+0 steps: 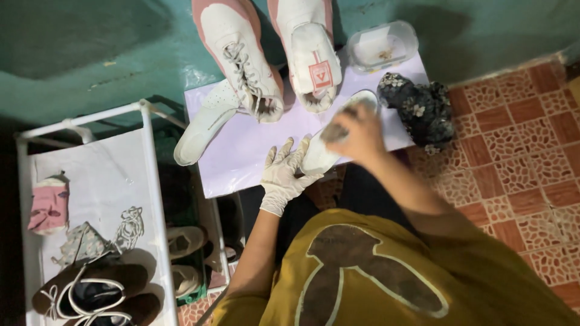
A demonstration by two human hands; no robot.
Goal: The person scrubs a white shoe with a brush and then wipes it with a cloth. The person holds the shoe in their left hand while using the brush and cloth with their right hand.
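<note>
My left hand (283,174), in a white glove, presses down on the near end of a white insole (323,154) lying on a pale lilac sheet (241,154). My bare right hand (356,134) is closed on a small dark cloth or pad (334,132) and holds it against the insole's middle. Two white and pink sneakers (241,54) (311,51) lean against the green wall behind the sheet. A second white insole (202,127) lies at the sheet's left edge.
A clear plastic tub (382,45) stands at the sheet's far right corner, with a dark flowered cloth (420,111) beside it. At the left is a white shoe rack (151,181) holding brown laced shoes (90,290) and pink fabric. Patterned red floor tiles (519,139) lie to the right.
</note>
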